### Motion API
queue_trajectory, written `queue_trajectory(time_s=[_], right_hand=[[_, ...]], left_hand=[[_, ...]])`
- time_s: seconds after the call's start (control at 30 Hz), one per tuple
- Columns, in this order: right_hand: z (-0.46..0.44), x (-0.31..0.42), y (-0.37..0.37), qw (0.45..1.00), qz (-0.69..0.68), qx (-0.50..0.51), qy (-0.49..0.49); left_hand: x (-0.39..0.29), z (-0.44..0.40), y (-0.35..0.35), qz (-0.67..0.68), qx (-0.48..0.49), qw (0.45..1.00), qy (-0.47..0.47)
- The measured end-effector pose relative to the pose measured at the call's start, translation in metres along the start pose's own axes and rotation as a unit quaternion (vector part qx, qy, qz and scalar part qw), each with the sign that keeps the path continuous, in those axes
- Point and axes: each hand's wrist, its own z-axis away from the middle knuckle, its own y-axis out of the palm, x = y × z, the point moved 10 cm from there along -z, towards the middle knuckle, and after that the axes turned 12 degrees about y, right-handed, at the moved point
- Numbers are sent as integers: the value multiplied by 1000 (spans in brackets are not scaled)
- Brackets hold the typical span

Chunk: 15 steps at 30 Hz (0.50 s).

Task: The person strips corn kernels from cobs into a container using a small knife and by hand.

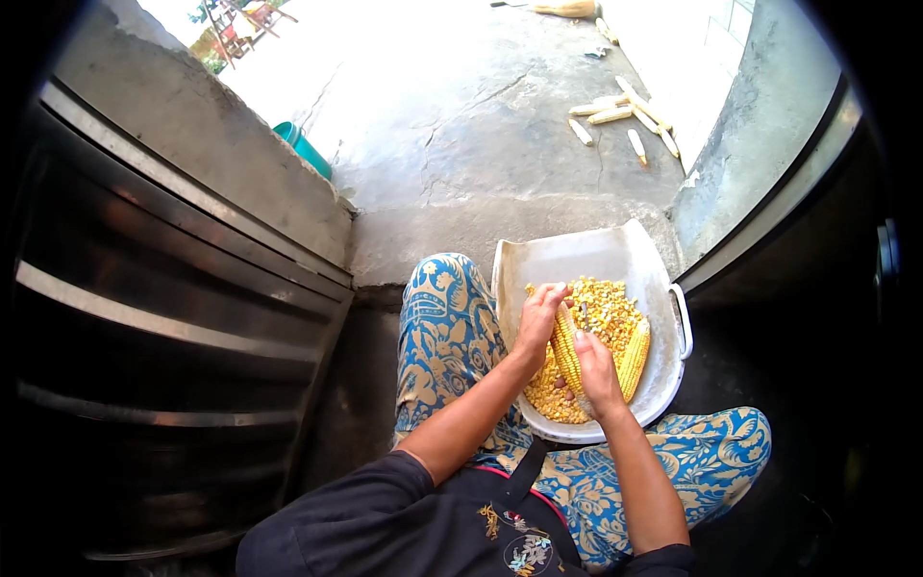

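Note:
A whitish plastic tub (567, 252) rests between my legs, with loose yellow kernels (606, 303) inside. Over the kernels, my left hand (544, 313) is closed around the upper part of a corn cob (565, 358). My right hand (596, 370) grips something at the cob's right side; a small dark piece shows near its thumb, too small to name. Another yellow cob (634, 361) lies in the tub just right of my right hand, apart from the held one.
Several pale cobs (611, 115) lie on the concrete floor (481, 135) beyond the doorway. A green bucket (304, 152) stands behind the left wall. A dark metal door (173, 337) is at left, and a wall (760, 125) at right.

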Motion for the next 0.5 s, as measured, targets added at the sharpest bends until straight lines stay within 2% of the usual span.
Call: queue_trajectory(time_s=[0.27, 0.33, 0.5], right_hand=[[-2, 4, -7, 997, 32, -52, -43], [-3, -1, -7, 997, 55, -51, -31], [-13, -10, -11, 994, 60, -66, -56]], left_hand=[[-2, 4, 4, -5, 28, 999, -24], [-1, -1, -6, -88, 27, 996, 20], [6, 1, -8, -26, 1, 1000, -9]])
